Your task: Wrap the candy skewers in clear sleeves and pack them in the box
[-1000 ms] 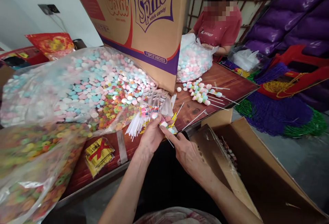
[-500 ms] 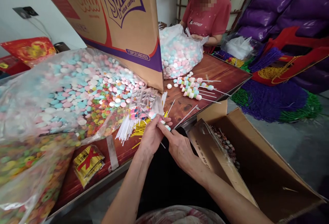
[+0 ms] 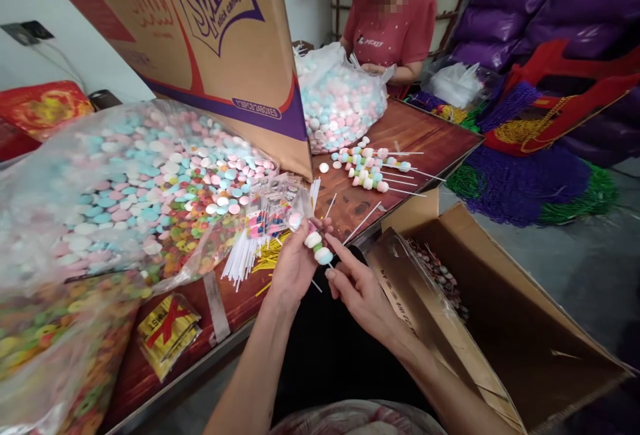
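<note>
My left hand [image 3: 295, 265] is closed around a marshmallow skewer [image 3: 320, 249], with white and pale blue marshmallows and a green gummy ring showing below its fingers. My right hand [image 3: 357, 288] is at the skewer's lower end, where the stick runs in by the thumb; its index finger is stretched along the candy. Another white stick end [image 3: 317, 285] pokes out under my left hand. Just beyond lie small printed plastic wrappers [image 3: 273, 203], white sticks [image 3: 243, 262] and yellow twist ties [image 3: 267, 255]. Several finished skewers [image 3: 370, 172] rest farther along the table.
A big bag of marshmallows [image 3: 115, 182] and a bag of gummy rings [image 3: 60, 355] cover the left side. A tall carton [image 3: 215, 42] stands behind. Across the table a person [image 3: 395, 28] works by another marshmallow bag [image 3: 343, 102]. An open box [image 3: 505, 302] is at my right.
My right hand has shifted down and away from the candy, uncovering more of the skewer's marshmallows. The left hand keeps hold, and the view has turned slightly.
</note>
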{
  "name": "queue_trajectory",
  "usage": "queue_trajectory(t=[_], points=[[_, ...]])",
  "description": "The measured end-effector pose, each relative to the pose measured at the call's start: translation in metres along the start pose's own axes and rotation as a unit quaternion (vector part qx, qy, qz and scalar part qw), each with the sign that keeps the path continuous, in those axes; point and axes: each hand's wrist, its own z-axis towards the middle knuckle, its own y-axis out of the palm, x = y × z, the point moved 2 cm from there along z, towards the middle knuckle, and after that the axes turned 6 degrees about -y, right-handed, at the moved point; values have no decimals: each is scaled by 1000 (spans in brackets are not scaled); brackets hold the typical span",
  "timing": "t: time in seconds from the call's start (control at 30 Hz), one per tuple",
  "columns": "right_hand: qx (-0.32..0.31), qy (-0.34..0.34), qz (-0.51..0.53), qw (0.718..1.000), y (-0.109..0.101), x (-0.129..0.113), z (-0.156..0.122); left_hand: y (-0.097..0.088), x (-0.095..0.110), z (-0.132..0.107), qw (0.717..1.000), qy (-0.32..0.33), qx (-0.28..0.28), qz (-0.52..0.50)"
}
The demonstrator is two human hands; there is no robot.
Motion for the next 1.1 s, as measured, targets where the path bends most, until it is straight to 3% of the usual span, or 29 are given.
queue_trajectory(t=[0.13, 0.3, 0.47, 0.67, 0.8, 0.93, 1.1], points=[[-23, 27, 83, 996, 9, -2, 2, 3, 1, -3, 1000, -10, 3, -2], [-6, -68, -121, 990, 12, -7, 1, -3, -3, -4, 999, -43, 14, 15], [-13, -93, -239, 966, 7, -7, 6, -12, -2, -5, 993, -93, -61, 39], [52, -7, -35, 998, 12, 7, 6, -9, 3, -6, 984, -144, -103, 28], [97, -4, -13, 995, 16, 12, 1, -6, 7, -1, 990, -111, -60, 57], [112, -24, -35, 993, 10, 11, 0, -8, 18, 10, 997, 1, 23, 68], [74, -68, -145, 984, 1, 7, 2, -2, 16, 16, 999, 6, -23, 42]])
